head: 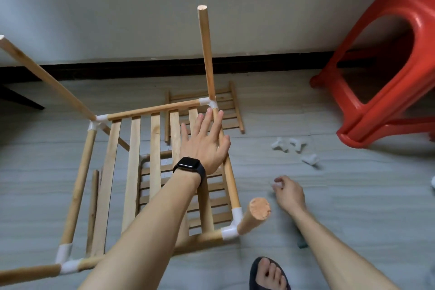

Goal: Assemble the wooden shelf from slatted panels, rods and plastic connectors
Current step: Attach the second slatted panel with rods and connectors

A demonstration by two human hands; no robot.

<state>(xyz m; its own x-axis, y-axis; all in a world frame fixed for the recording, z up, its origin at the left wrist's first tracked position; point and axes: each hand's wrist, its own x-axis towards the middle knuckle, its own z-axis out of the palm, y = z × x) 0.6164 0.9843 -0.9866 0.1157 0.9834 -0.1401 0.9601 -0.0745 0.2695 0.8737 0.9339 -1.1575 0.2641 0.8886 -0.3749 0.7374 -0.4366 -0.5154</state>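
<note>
The partly built wooden shelf (131,160) stands on the floor: a slatted panel framed by rods, white plastic connectors at its corners, and upright rods rising from them. One upright rod (206,54) stands at the far right corner, another rod end (259,212) points at me at the near right corner. My left hand (204,141), a black watch on its wrist, lies flat with spread fingers on the panel's right side rod. To the right of the shelf, my right hand (288,192) pinches a small white connector (277,183) just above the floor.
Several loose white connectors (296,148) lie on the grey floor to the right. A spare slatted panel (231,110) lies behind the shelf, another under it. A red plastic stool (388,66) stands at the right by the wall. My sandalled foot (268,273) is at the bottom.
</note>
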